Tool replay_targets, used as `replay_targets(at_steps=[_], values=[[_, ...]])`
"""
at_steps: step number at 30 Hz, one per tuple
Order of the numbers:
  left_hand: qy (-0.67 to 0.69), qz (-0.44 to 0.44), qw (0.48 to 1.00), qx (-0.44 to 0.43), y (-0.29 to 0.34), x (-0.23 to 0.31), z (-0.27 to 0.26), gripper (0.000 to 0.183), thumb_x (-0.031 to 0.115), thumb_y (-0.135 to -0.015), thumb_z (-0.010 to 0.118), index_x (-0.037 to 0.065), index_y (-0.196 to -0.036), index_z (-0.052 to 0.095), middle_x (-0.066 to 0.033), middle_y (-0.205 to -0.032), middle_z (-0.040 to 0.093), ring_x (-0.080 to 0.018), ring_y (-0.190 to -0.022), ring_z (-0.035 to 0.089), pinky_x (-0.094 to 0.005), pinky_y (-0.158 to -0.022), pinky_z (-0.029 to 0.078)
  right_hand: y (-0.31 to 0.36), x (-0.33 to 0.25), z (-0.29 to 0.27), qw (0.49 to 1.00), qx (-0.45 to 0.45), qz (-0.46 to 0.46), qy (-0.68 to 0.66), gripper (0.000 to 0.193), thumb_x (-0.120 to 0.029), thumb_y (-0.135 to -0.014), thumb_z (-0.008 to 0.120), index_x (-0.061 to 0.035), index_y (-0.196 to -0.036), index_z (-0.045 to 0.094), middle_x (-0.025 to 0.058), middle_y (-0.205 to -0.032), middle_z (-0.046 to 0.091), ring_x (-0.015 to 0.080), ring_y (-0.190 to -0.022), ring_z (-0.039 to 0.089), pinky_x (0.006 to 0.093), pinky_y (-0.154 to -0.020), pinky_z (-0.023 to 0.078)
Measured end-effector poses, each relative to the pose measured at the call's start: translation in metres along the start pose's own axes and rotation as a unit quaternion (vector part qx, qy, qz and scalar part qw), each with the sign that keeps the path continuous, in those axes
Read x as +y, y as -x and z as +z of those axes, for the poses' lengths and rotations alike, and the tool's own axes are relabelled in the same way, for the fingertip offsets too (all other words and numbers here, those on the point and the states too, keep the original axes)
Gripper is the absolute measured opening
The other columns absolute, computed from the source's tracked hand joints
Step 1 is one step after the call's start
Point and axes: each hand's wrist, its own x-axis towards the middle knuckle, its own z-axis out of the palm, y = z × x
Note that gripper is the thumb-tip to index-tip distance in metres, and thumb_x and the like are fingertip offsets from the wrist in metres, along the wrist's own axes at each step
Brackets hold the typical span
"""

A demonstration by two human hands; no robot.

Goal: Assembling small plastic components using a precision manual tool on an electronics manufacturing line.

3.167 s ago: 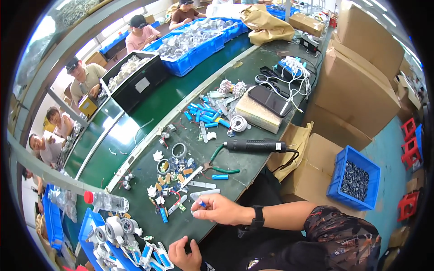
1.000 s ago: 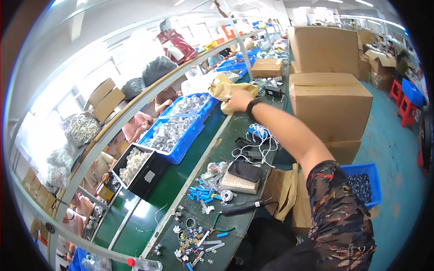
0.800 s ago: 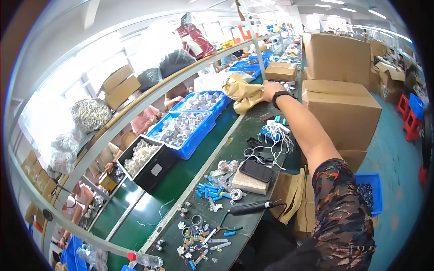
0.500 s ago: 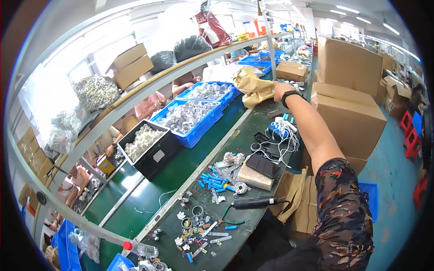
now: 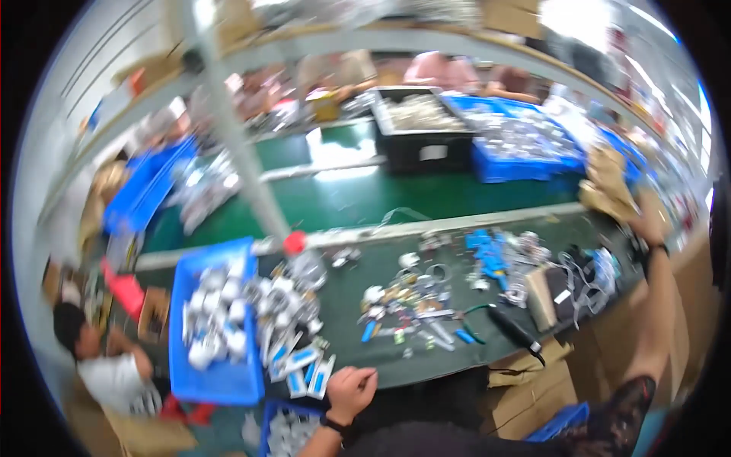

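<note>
At the far right, my right hand [image 5: 649,221] reaches out at arm's length, blurred, its fingers closed at the edge of a crumpled brown paper bag [image 5: 607,179]. My left hand [image 5: 352,392] is in front of the bench edge with its fingers curled in, and no object shows in it. Nearest to it are several flat white-and-blue pieces [image 5: 304,362]. Beyond them lies a heap of white and grey round parts [image 5: 285,305]. A blue tray [image 5: 179,327] of white parts stands to the left.
Small loose parts [image 5: 411,301] spread over the dark bench, with blue cylindrical cells [image 5: 487,255] behind. A black-handled tool [image 5: 514,327] lies near the front edge. A black crate [image 5: 422,145] and a blue crate [image 5: 518,164] stand across the green belt. A person [image 5: 99,350] is at left.
The view has swung left and blurred. My left hand, the blue tray and the white-and-blue pieces have come into sight. My right hand is still at the paper bag.
</note>
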Motion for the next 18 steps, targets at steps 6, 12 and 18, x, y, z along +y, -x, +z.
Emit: replay_targets(at_steps=[6, 12, 18], values=[[0.042, 0.009, 0.999, 0.011, -0.002, -0.005, -0.006, 0.011, 0.005, -0.074, 0.079, 0.010, -0.081, 0.072, -0.0021, -0.061, 0.057, -0.0214, -0.053, 0.058, -0.0341, -0.049, 0.043, 0.060, -0.038, 0.014, 0.939, 0.010, -0.062, -0.337, 0.055, -0.019, -0.099, 0.062, -0.0065, -0.150, 0.047, 0.0049, -0.110, 0.059, 0.0161, -0.098, 0.057, 0.0268, -0.083, 0.046], [0.095, 0.004, 0.995, -0.027, 0.000, -0.001, -0.011, 0.013, 0.004, -0.074, 0.080, 0.010, -0.082, 0.072, -0.0015, -0.060, 0.055, -0.0211, -0.053, 0.056, -0.0336, -0.049, 0.041, 0.240, -0.145, -0.096, 0.792, -0.119, 0.124, -0.587, 0.038, -0.025, -0.109, 0.049, -0.0086, -0.142, 0.052, -0.0017, -0.094, 0.053, 0.0018, -0.069, 0.047, 0.0150, -0.058, 0.035], [0.064, 0.007, 0.997, -0.044, 0.002, -0.008, -0.013, 0.012, 0.004, -0.073, 0.080, 0.011, -0.080, 0.071, -0.0034, -0.060, 0.055, -0.0229, -0.053, 0.056, -0.0351, -0.050, 0.042, 0.346, -0.268, -0.087, 0.618, -0.254, 0.197, -0.718, 0.021, -0.025, -0.107, 0.055, -0.0056, -0.115, 0.059, 0.0007, -0.085, 0.058, 0.0073, -0.063, 0.053, 0.0210, -0.051, 0.043]])
